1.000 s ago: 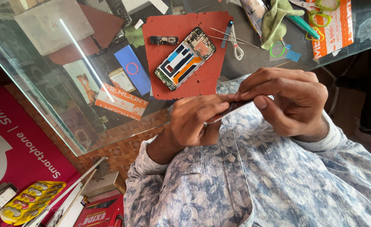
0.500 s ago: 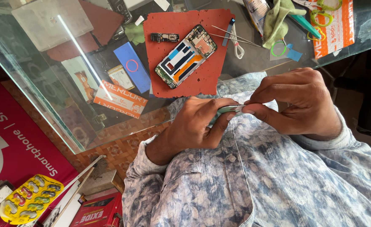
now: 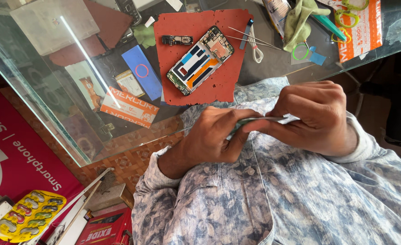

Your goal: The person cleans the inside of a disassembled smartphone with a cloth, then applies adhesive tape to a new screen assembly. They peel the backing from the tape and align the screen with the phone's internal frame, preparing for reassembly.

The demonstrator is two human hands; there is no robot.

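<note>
- Both hands are closed on a thin flat phone panel [image 3: 261, 121], held edge-on just below the red work mat [image 3: 200, 56]: the left hand [image 3: 218, 136] pinches one end, the right hand [image 3: 316, 115] wraps the other.
- The step looks like working that panel's edge.
- On the mat lies the opened smartphone [image 3: 200, 60] on the glass counter [image 3: 50, 90]; any next move likely needs a steady, light grip.

- Glass tabletop [image 3: 41, 95]: clear, glossy, bright streak of reflected light
- Red work mat [image 3: 196, 45]: matt, rubbery look, pitted with small dark marks
- Opened phone [image 3: 200, 60]: bare circuit parts, dull metal shields, orange and blue film
- Tweezers [image 3: 248, 37]: thin shiny metal
- Green cloth [image 3: 300, 16]: soft, matt
- Thin part [image 3: 264, 120] held in both hands: smooth, grey, slight sheen
- Shirt sleeve [image 3: 209, 208]: woven cloth, matt
</note>
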